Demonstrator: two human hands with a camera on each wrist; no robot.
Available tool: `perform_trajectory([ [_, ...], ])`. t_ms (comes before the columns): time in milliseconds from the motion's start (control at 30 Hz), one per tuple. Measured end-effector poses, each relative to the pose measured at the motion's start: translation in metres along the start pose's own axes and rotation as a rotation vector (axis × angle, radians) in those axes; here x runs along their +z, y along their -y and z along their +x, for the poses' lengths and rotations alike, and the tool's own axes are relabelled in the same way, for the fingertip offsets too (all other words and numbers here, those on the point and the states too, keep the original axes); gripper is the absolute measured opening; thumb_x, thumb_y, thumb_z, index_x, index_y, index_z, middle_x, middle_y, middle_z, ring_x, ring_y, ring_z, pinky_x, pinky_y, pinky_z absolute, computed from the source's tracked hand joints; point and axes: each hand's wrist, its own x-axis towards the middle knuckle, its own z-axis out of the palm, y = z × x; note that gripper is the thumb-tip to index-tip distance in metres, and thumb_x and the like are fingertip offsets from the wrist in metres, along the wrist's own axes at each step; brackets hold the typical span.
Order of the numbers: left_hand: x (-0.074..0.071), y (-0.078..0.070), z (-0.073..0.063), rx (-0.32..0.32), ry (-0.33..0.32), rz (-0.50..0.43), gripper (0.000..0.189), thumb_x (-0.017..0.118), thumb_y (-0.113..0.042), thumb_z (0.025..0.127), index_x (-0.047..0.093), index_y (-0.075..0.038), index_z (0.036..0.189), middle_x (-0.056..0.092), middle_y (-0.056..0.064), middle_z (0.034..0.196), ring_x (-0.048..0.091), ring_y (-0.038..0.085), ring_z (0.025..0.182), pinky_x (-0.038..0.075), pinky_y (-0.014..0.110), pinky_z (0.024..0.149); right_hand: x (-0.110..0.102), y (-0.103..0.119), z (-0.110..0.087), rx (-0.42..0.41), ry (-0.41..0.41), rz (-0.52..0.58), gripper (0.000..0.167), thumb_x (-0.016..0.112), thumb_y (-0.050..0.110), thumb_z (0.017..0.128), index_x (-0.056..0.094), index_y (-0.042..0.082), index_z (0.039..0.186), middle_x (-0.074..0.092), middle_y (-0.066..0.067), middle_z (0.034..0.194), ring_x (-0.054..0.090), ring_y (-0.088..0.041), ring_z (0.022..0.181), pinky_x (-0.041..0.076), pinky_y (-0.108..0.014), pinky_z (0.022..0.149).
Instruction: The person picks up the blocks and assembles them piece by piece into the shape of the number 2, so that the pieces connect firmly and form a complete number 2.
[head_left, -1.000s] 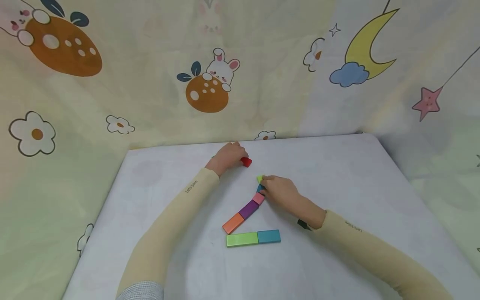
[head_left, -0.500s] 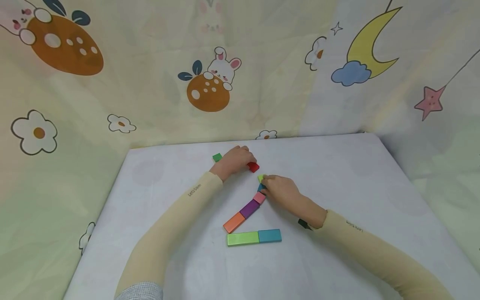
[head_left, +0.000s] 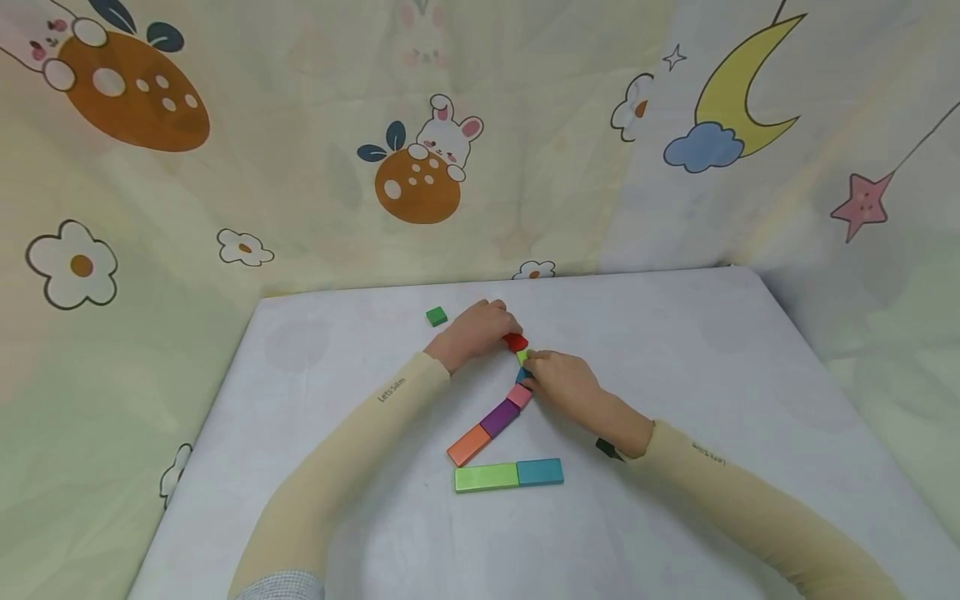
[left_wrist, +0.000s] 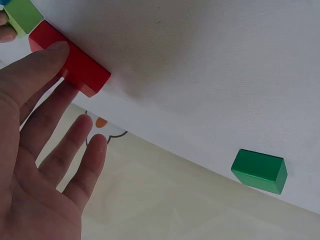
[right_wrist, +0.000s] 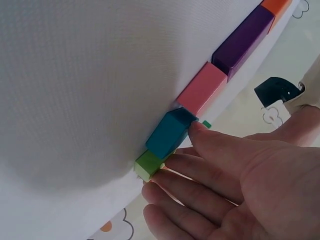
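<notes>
My left hand (head_left: 477, 332) pinches a red block (left_wrist: 75, 62) between thumb and fingers, one end of it right beside a light green block (left_wrist: 23, 16). My right hand (head_left: 567, 385) lies along the right side of a curved row, its fairly straight fingers touching a blue block (right_wrist: 171, 131) with the thumb tip and reaching the light green block with the others. Toward me the row carries on with a pink block (head_left: 519, 396), a purple block (head_left: 499, 418) and an orange block (head_left: 468, 445). The hands partly cover the red, light green and blue blocks in the head view.
A green block (head_left: 437, 316) lies alone near the table's back edge. Closer to me, a long light green block (head_left: 486, 477) and a teal block (head_left: 540, 472) lie end to end. A dark object (head_left: 608, 448) shows by the right wrist. Patterned cloth hangs behind the white table.
My left hand has brought the red block rightward and toward me, up to the light green end of the row. The green block behind it has come into view. My right hand has stayed put.
</notes>
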Motion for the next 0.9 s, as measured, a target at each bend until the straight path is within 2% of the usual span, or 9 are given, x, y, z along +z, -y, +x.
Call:
perform_trajectory([
  [333, 0.0024, -0.0021, -0.0011, 0.008, -0.034, -0.007, 0.028, 0.072, -0.022, 0.094, 0.074, -0.022, 0.121, 0.075, -0.007, 0.115, 0.059, 0.015, 0.105, 0.048, 0.030, 0.092, -0.0015, 0.0003, -0.0016, 0.006, -0.002, 0.023, 0.021, 0.077, 0.025, 0.089, 0.074, 0.007, 0.100, 0.075, -0.004, 0.099, 0.071, -0.016, 0.084, 0.059, -0.033, 0.072],
  [633, 0.0007, -0.0022, -0.0021, 0.009, -0.040, -0.022, 0.027, 0.071, -0.022, 0.094, 0.074, -0.021, 0.121, 0.075, -0.007, 0.114, 0.059, 0.015, 0.104, 0.048, 0.029, 0.091, 0.0001, -0.0008, -0.0016, -0.001, -0.004, 0.018, 0.022, 0.077, 0.026, 0.090, 0.074, 0.007, 0.101, 0.075, -0.006, 0.106, 0.072, -0.018, 0.088, 0.059, -0.033, 0.073],
  [900, -0.0008, -0.0023, -0.0016, 0.008, -0.034, -0.049, 0.028, 0.071, -0.023, 0.094, 0.074, -0.021, 0.122, 0.075, -0.006, 0.114, 0.058, 0.015, 0.106, 0.048, 0.030, 0.094, 0.0007, -0.0009, -0.0026, -0.011, -0.023, 0.016, 0.021, 0.077, 0.025, 0.089, 0.074, 0.007, 0.099, 0.075, -0.006, 0.103, 0.072, -0.017, 0.085, 0.059, -0.032, 0.071],
])
